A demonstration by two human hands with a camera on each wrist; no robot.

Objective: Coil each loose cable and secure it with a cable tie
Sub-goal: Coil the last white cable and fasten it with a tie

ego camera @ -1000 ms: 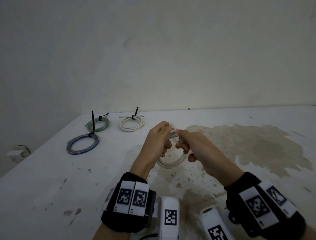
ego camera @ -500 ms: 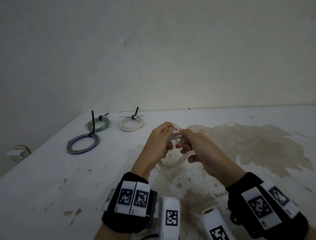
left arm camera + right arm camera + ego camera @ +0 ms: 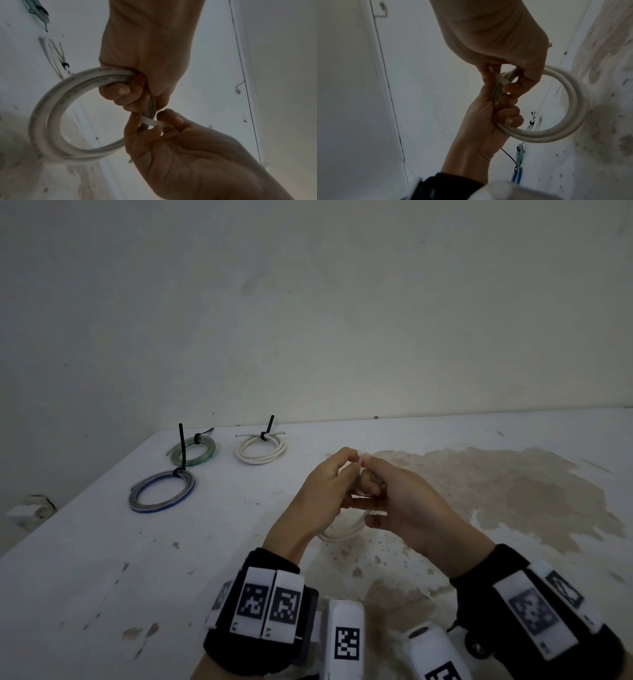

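A white cable coil (image 3: 342,531) hangs just above the table, mostly hidden behind both hands in the head view. My left hand (image 3: 334,477) grips the coil's bunched top, fingers curled round the strands (image 3: 113,78). My right hand (image 3: 375,479) meets it from the right and pinches a white cable tie (image 3: 151,122) between thumb and fingers where the strands bunch. In the right wrist view the tie (image 3: 500,79) crosses the bundle, with the coil's loop (image 3: 573,108) hanging to the right. Whether the tie's end is threaded is hidden.
Three tied coils lie at the table's far left: a blue-grey one (image 3: 161,491), a green one (image 3: 193,451) and a white one (image 3: 262,450), each with a black tie. A brown stain (image 3: 496,484) covers the right of the white table (image 3: 102,559). The wall stands close behind.
The hands have drawn closer together, and the right hand now covers more of the coil. The coil stays in the left hand's grip.
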